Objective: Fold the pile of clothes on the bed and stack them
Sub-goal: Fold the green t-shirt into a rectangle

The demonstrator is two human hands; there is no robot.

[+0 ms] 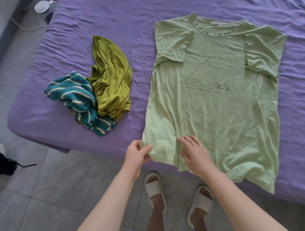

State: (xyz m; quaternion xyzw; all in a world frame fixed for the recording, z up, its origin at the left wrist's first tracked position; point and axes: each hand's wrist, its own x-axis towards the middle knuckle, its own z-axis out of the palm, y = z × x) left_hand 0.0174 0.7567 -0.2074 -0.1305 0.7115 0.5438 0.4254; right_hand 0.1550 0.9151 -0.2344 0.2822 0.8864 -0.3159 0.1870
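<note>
Standing at the near edge of the bed, white slide sandals point(177, 199) showing on the grey tiled floor point(47, 189) below

Left hand point(138, 154) pinching the near left hem corner of the pale green cotton T-shirt with a line-drawn print point(214, 104), thumb and fingers curled onto the cloth; right hand point(194, 153) lying on the hem just beside it, fingers spread and relaxed, pressing rather than gripping. Hands sitting close together but not touching

Shirt lying print-up on the wrinkled purple bed sheet point(118, 16), toward the right side, both short sleeves already turned in over the chest. Long axis running from hem to collar, straight away from the body; neckline pointing to the far side, hem overhanging the near edge slightly at its right corner

Likely going wrong from here: pulling on one corner only, dragging the thin fabric askew and bringing back the creases around the lower left; lifting the side too quickly, letting the tucked sleeves flop out; sliding the hanging hem further off the mattress

Further left, waiting unfolded and touching each other: crumpled teal towel-like garment with white stripes point(78, 99), then bunched olive-yellow jersey garment point(111, 81) just behind it. No stack started yet
</note>
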